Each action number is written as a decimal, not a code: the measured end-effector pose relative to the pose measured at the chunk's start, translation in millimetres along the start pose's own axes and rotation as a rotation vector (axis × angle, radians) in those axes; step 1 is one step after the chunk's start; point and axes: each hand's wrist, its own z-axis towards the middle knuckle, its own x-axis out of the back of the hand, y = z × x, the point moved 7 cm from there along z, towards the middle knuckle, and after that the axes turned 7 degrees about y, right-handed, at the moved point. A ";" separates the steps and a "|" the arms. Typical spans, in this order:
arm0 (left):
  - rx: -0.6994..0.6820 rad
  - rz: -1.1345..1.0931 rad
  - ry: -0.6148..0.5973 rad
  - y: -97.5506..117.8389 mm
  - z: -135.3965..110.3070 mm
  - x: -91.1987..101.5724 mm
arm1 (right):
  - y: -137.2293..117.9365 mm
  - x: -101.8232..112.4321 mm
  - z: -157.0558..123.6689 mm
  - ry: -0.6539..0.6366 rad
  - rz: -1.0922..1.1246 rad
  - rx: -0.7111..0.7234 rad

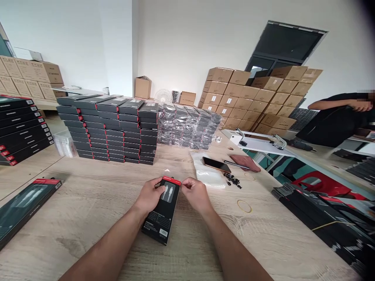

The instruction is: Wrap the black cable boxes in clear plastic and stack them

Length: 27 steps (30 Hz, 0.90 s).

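Note:
A slim black box [162, 212] with a red top edge and a cable picture lies on the wooden table [88, 210], right in front of me. My left hand [150, 197] grips its upper left side, thumb on the face. My right hand [195, 192] pinches the red top corner on the right, fingers closed. A thin clear film seems to stand up at the box's top end.
Stacks of like black boxes [111, 128] and bagged ones [187, 125] stand behind. A phone [216, 164], a brown pouch [244, 162], clear bags [206, 175], small black parts [233, 180] and a rubber band [244, 206] lie right. Another box [23, 205] lies left. A person [340, 117] works far right.

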 end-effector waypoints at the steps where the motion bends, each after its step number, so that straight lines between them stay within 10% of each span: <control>1: -0.010 0.003 0.006 0.0 0.3 0.1 | -2.7 1.8 -0.4 0.026 0.002 0.011; 7: -0.132 -0.058 0.129 8.5 -1.1 4.0 | -19.3 4.9 -2.2 0.097 0.124 0.070; 17: -0.507 -0.116 0.102 85.7 -28.8 16.2 | -70.7 24.0 -12.4 -0.024 0.599 0.058; 23: -0.317 0.487 -0.109 42.6 -7.5 22.1 | -43.6 0.1 -15.1 -0.397 0.234 0.071; 27: -0.307 0.836 -0.168 20.9 -3.7 17.3 | -41.8 3.1 -12.7 -0.373 0.304 0.068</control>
